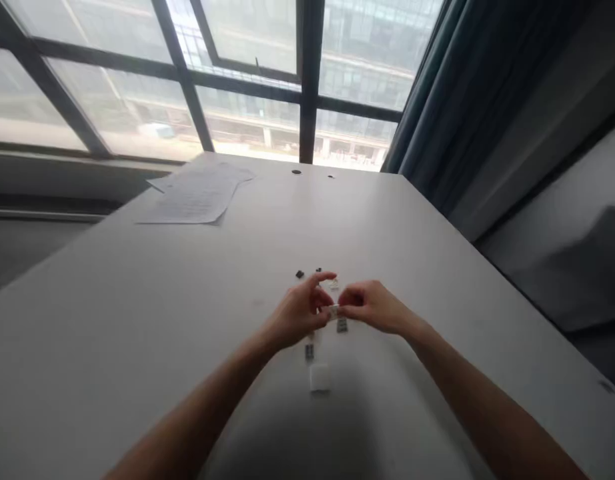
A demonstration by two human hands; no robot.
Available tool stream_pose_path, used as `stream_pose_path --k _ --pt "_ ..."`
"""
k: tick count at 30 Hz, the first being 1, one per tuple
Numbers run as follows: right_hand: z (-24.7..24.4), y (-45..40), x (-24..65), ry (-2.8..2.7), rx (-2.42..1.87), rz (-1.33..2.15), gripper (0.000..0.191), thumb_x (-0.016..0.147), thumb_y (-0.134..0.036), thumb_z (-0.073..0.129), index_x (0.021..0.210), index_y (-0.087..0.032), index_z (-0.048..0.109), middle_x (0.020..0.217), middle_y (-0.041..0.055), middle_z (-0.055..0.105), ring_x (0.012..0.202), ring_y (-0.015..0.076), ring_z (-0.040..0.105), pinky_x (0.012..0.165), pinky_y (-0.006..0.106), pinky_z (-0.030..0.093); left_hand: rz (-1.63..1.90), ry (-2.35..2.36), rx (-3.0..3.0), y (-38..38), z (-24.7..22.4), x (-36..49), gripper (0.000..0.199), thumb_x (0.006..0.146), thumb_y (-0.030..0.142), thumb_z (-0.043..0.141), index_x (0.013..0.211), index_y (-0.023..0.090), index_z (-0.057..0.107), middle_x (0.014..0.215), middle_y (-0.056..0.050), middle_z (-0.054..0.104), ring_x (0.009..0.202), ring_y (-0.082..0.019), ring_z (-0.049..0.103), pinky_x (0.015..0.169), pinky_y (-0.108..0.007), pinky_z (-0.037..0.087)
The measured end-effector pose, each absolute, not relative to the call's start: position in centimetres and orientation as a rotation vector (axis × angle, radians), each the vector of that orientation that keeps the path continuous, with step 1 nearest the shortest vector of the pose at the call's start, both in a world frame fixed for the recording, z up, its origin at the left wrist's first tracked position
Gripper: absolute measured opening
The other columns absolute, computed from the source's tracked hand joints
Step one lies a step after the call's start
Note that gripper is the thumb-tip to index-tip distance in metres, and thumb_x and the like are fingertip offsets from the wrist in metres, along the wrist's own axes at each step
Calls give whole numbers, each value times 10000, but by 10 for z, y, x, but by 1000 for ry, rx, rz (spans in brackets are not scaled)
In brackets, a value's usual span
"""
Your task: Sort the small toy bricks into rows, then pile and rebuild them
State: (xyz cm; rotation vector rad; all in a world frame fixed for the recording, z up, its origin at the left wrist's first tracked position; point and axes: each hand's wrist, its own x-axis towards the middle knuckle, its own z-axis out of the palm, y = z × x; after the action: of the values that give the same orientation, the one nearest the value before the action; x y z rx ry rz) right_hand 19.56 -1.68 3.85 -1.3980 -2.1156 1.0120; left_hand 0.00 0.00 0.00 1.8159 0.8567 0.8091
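Observation:
Between my two hands is a small pale piece (pixel 333 311), too small to name surely. My left hand (pixel 302 310) pinches its left side with thumb and a finger, the index finger stretched out above. From the right, my right hand (pixel 372 305) pinches the other side with curled fingers. Just under the right fingertips lies a grey block with dark markings (pixel 342 325). A similar grey block (pixel 309 351) rests below the left hand. Nearer me lies a white square piece (pixel 319 378). Beyond the fingers are a small dark piece (pixel 299 274) and another whitish piece (pixel 334 284).
All this is on a long white table (pixel 387 227). Printed paper sheets (pixel 187 197) lie at its far left. A dark round hole (pixel 296 172) is near the far edge. Windows (pixel 257 120) stand behind, and a dark curtain (pixel 437 100) hangs at the right.

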Motion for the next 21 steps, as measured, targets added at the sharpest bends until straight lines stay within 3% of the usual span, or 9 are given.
stream_pose_path --k 5,11,16,21 --pt "32 -27 206 -2103 -1412 1136 187 767 -304 653 648 -165 615 576 -34 569 542 93 484 500 210 340 732 806 1893 -11 0 7 519 715 85 568 1208 228 495 839 14 625 636 -79 553 580 -196 452" --pt "4 -42 210 -1685 -1392 1478 215 744 -343 682 675 -150 617 579 -22 565 526 106 520 520 234 403 687 795 1825 -10 -6 11 430 647 56 587 1057 183 567 803 10 638 608 -74 534 565 -186 447" --pt "-16 -54 202 -1244 -1297 1533 265 699 -385 733 692 -142 627 595 -24 576 524 89 500 533 226 405 801 796 1615 -5 -12 13 374 710 163 651 1075 166 569 866 -30 661 684 -110 607 625 -226 498" --pt "-23 -63 188 -817 -1210 1523 311 660 -410 776 726 -145 629 636 -12 610 545 78 494 546 210 405 890 890 1534 -5 -14 17 289 729 279 694 972 141 620 806 -54 691 755 -165 654 709 -281 524"
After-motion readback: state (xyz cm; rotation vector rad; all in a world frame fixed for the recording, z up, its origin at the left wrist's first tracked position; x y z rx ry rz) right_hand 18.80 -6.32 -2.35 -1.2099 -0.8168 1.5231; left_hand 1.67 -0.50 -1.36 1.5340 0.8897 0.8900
